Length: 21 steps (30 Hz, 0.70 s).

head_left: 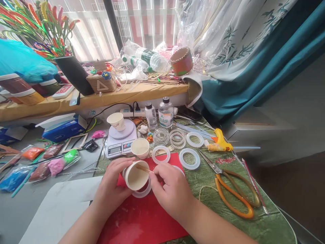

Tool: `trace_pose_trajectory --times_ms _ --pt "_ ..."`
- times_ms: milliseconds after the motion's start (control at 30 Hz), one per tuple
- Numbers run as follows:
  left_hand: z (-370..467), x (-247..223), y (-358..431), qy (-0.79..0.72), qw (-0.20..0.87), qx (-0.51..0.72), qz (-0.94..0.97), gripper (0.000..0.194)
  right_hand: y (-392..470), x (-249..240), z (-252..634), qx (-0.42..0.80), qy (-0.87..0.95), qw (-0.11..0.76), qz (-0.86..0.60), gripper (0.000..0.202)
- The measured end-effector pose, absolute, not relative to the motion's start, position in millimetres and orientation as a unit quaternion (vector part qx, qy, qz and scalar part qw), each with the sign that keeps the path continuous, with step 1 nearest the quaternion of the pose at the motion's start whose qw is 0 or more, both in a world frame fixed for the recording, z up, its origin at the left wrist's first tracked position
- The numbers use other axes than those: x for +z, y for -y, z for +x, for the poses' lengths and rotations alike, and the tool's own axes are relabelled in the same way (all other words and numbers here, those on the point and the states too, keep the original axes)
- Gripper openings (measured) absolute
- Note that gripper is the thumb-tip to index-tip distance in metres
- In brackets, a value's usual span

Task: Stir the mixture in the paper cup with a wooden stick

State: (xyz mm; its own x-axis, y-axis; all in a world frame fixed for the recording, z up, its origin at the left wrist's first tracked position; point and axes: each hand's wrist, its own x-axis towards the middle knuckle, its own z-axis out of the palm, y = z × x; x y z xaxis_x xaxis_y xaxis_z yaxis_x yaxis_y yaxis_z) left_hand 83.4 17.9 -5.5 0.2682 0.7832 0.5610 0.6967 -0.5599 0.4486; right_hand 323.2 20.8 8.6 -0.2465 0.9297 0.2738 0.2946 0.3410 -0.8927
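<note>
My left hand (113, 188) is wrapped round a paper cup (137, 176), which tilts so that its mouth faces me. Between the thumb and fingers of my right hand (170, 188) is a thin wooden stick (143, 168), its far end inside the cup. Beneath the cup, a clear ring mold (142, 194) lies on a red sheet (149, 220), partly hidden. Just behind my hands are a second paper cup (140, 148) and another ring mold (160, 155). What the held cup contains is hard to make out.
A kitchen scale (121, 139) bears a paper cup (116, 121). Two bottles (166, 113) stand behind several ring molds (190, 158). On the right lie orange-handled scissors (233, 189) and a yellow glue gun (220, 141). Bagged clay (57, 166) lies left.
</note>
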Motion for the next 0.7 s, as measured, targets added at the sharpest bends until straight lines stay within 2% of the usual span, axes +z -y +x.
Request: trace_pose_trajectory --times_ms 167,267,367,500,600,700 --pt "83.8 -5.8 -16.7 -0.456 0.051 0.395 0.796 0.052 -19.2 7.6 322.4 0.401 0.695 0.432 -0.411 0.024" --pt "83.1 -6.2 -16.9 -0.457 0.045 0.391 0.797 0.050 -19.5 6.7 320.9 0.373 0.701 0.433 -0.427 0.026" --pt "81.6 -6.8 -17.9 -0.453 0.048 0.388 0.801 0.049 -21.1 6.5 320.1 0.419 0.685 0.423 -0.420 0.024" --pt "78.5 -8.4 -19.8 -0.450 0.061 0.385 0.803 0.049 -22.4 8.0 320.8 0.372 0.703 0.434 -0.423 0.029" --pt "76.4 -10.2 -21.5 -0.451 0.069 0.383 0.803 0.049 -22.2 9.9 321.3 0.423 0.688 0.423 -0.411 0.028" --pt "74.8 -12.2 -22.4 -0.450 0.074 0.384 0.803 0.049 -22.3 11.4 321.5 0.399 0.683 0.436 -0.428 0.030"
